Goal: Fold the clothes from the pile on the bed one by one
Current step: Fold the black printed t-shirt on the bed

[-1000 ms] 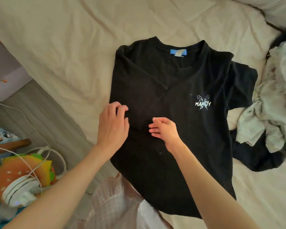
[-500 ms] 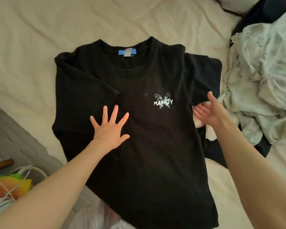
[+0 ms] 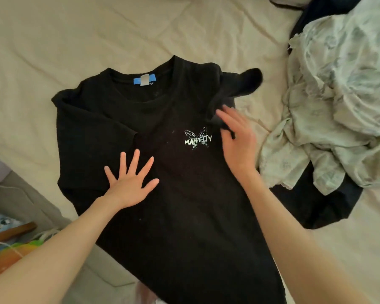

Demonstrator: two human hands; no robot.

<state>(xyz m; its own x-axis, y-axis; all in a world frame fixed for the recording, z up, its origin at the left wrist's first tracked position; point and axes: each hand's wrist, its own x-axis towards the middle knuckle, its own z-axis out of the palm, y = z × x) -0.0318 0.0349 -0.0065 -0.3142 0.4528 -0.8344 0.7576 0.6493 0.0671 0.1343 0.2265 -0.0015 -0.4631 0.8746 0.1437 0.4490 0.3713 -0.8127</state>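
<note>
Our left hand (image 3: 130,183) presses, fingers spread, on the black cotton T-shirt (image 3: 184,216); our right hand (image 3: 237,141), fingers straight, touches its bunched sleeve (image 3: 239,84), gripping nothing.

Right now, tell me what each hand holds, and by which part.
The left hand holds nothing; it lies flat, fingers spread, on the shirt. The right hand is at the shirt's sleeve; a grip cannot be told.

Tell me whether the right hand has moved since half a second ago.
Yes. The right hand has come inward from the shirt's edge toward the butterfly print, carrying the sleeve.
</note>
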